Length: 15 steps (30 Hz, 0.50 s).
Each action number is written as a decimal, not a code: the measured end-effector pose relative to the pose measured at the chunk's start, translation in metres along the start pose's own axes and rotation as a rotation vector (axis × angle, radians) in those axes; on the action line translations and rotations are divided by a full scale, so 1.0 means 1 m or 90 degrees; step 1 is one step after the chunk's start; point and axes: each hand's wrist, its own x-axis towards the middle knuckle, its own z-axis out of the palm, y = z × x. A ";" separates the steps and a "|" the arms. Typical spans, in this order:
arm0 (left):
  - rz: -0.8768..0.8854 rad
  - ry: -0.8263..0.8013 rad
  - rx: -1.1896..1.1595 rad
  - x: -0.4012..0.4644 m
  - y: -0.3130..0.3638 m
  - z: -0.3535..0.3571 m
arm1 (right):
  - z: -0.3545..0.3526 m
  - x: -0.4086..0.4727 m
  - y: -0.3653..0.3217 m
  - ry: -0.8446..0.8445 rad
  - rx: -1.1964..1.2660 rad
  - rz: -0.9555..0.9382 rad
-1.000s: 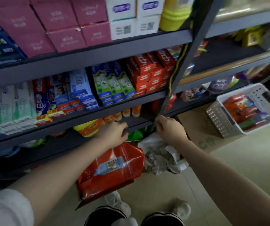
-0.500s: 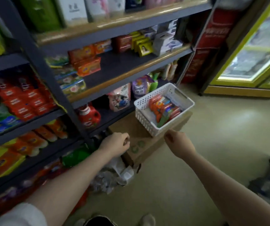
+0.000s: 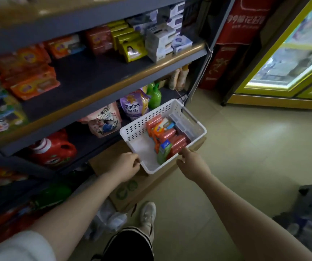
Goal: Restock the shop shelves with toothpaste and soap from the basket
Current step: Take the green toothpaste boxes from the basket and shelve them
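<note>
A white perforated basket [image 3: 138, 127] sits on a cardboard box [image 3: 132, 187] on the floor by the shelf unit. Inside it lie several red-orange soap packs [image 3: 170, 134] and a green toothpaste box [image 3: 163, 150]; its left half is bare. My left hand [image 3: 128, 163] is at the basket's near-left rim with fingers curled against it. My right hand [image 3: 190, 161] pinches the near-right rim beside the red packs. Orange soap packs [image 3: 34, 85] are stacked on the dark middle shelf [image 3: 95, 76] above.
The bottom shelf holds a red detergent jug [image 3: 55, 147], refill pouches [image 3: 134, 106] and a green bottle [image 3: 155, 95]. A glass-door fridge [image 3: 283, 63] stands at the right. A crumpled plastic bag [image 3: 110, 217] and my shoe [image 3: 147, 213] are on the floor; a dark bundle [image 3: 311, 213] lies lower right.
My view swung right from the toothpaste shelves to the basket. Both hands left the lower shelf and travelled to the basket's near rim, where they now hold it.
</note>
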 end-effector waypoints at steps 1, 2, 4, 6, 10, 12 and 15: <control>-0.018 -0.013 -0.007 0.012 -0.002 0.002 | 0.001 0.014 0.002 -0.016 -0.001 0.003; -0.034 -0.021 -0.014 0.022 -0.005 0.004 | 0.003 0.028 0.004 -0.029 -0.002 0.001; -0.061 -0.025 -0.026 0.038 -0.009 0.008 | 0.010 0.056 0.006 -0.050 -0.009 -0.008; -0.097 -0.017 -0.037 0.047 -0.015 0.009 | 0.019 0.079 0.006 -0.071 -0.017 -0.010; -0.168 0.016 -0.068 0.052 -0.035 0.019 | 0.038 0.116 0.005 -0.108 -0.103 -0.026; -0.191 0.024 -0.072 0.048 -0.041 0.028 | 0.048 0.131 0.008 -0.153 -0.139 -0.056; -0.225 0.029 -0.097 0.036 -0.043 0.043 | 0.057 0.144 0.013 -0.201 -0.177 -0.095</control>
